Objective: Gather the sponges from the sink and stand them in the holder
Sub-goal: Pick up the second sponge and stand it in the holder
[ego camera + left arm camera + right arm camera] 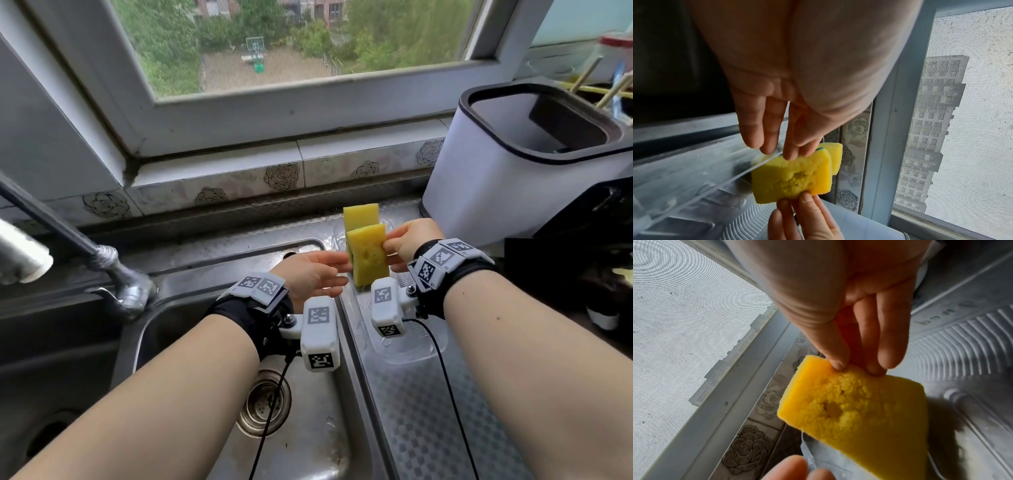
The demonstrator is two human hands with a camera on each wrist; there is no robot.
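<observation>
Two yellow sponges stand upright on the drainboard right of the sink [191, 329], inside a clear plastic holder [423, 344]. The rear sponge [361, 214] stands alone. My right hand [388, 251] pinches the right edge of the front sponge [368, 257], whose worn face is pitted. In the right wrist view, thumb and fingers [838, 365] grip the front sponge [855, 410] by its edge. My left hand [342, 270] reaches over with straight fingers that touch the sponge's left edge. From the left wrist, those fingers [791, 151] rest by the holder's wall [694, 186] and front sponge [791, 178].
A steel faucet [102, 263] rises at the sink's back left, and a drain strainer [265, 404] sits in the basin. A white bin with a dark rim [507, 178] stands at the back right beside dark items. The tiled sill and window run behind.
</observation>
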